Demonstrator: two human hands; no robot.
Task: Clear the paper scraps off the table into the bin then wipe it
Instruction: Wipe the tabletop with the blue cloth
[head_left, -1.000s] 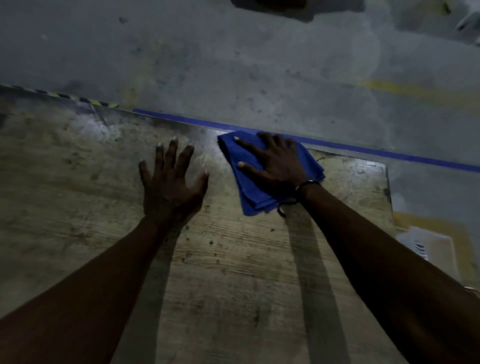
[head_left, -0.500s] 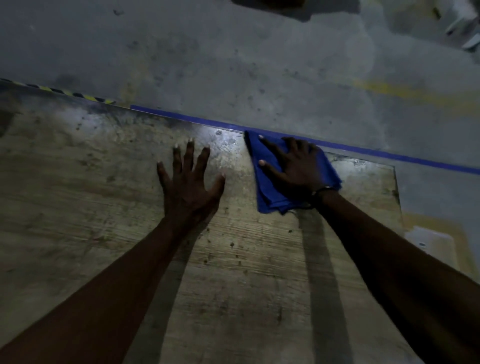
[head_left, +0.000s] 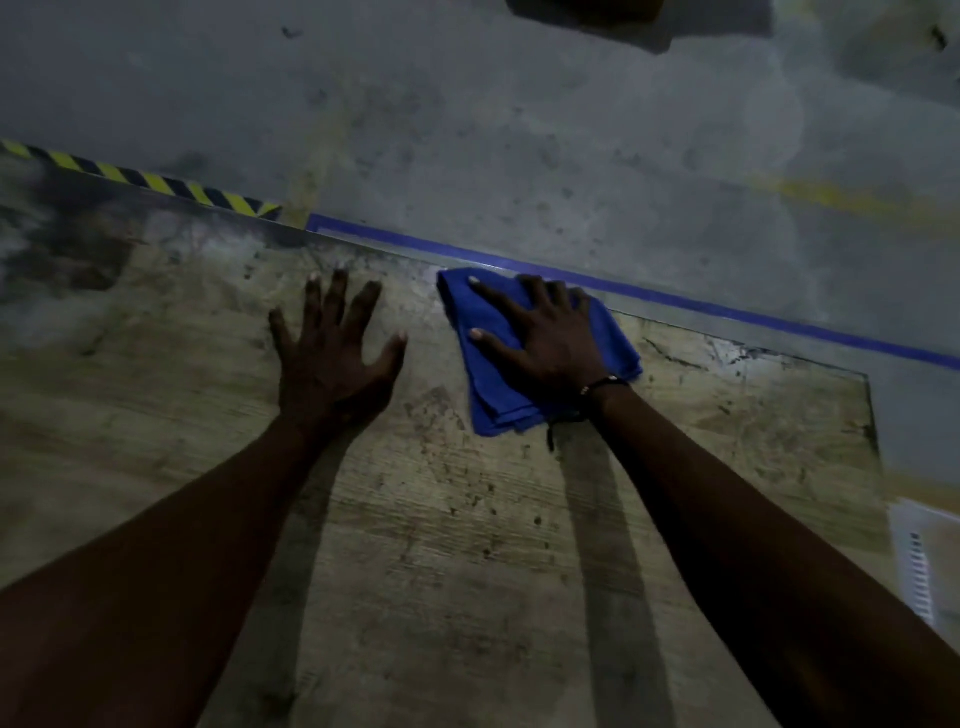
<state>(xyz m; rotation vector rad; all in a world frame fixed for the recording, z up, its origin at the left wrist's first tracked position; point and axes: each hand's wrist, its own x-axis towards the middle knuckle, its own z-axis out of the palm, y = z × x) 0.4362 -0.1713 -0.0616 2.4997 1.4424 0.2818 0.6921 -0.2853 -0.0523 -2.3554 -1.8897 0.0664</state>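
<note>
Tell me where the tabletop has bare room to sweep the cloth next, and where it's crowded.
Bare wood lies right of the blue cloth up to the table corner, left of the left hand toward the striped tape, and near the body between both forearms. The crowded part is the far middle, where the left hand rests flat beside the right hand pressing the cloth.

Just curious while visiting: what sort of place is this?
Probably a workshop or warehouse: bare concrete floor, yellow-and-black hazard tape and blue tape along the edge of a worn table.
</note>
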